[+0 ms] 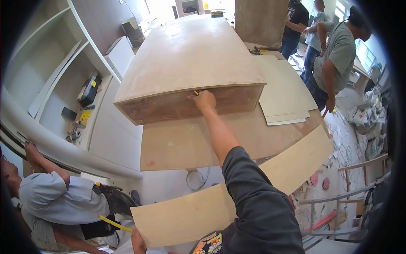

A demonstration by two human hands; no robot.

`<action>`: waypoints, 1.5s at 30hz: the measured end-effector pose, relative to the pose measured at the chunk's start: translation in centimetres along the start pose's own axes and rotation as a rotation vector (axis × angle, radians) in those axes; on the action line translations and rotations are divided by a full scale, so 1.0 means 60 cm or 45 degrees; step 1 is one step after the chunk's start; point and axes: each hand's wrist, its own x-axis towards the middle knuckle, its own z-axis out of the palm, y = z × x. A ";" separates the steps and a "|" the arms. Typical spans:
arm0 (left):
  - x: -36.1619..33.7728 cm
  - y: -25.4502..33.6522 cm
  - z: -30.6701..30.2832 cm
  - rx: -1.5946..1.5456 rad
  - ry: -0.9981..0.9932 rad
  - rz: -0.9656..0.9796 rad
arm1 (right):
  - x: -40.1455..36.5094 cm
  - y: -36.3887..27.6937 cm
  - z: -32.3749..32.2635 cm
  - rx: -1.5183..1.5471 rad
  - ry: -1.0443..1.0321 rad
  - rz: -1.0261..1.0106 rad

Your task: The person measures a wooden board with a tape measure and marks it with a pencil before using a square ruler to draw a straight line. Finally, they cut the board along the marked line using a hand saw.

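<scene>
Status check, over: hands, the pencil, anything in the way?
Right hand shut on yellow pencil, at wooden box top front edge. Left hand unclear. Nothing blocking; curved plywood strip lies below the arm.

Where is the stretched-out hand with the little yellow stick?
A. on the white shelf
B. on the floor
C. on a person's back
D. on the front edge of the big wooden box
D: the right hand rests at the top front edge of the box, its fingers pinching the yellow stick against the wood.
</scene>
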 end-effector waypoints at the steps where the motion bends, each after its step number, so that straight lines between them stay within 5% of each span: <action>1: 0.011 0.005 0.005 0.020 0.001 0.052 | 0.010 -0.002 0.010 0.018 -0.010 -0.003; 10: 0.045 0.043 0.026 0.156 0.061 -0.012 | 0.029 0.017 0.030 -0.127 0.089 -0.181; 14: 0.076 0.080 0.043 0.292 0.093 0.047 | -0.135 0.072 -0.064 0.118 -0.270 -0.535; 15: 0.100 0.087 0.048 0.358 0.089 0.066 | -0.196 0.089 -0.096 -0.141 -0.631 -0.403; 20: 0.176 0.156 0.086 0.201 -0.107 -0.043 | -0.475 0.149 -0.166 -0.533 -1.189 -0.707; 28: 0.276 0.297 0.174 0.369 -0.179 0.021 | -0.451 0.136 -0.112 -0.639 -1.072 -0.950; 36: 0.443 0.325 0.198 0.367 -0.168 0.041 | -0.368 0.097 -0.018 -0.561 -1.088 -1.051; 45: 0.605 0.379 0.198 0.563 -0.202 0.001 | -0.317 0.065 0.060 -0.525 -0.947 -0.882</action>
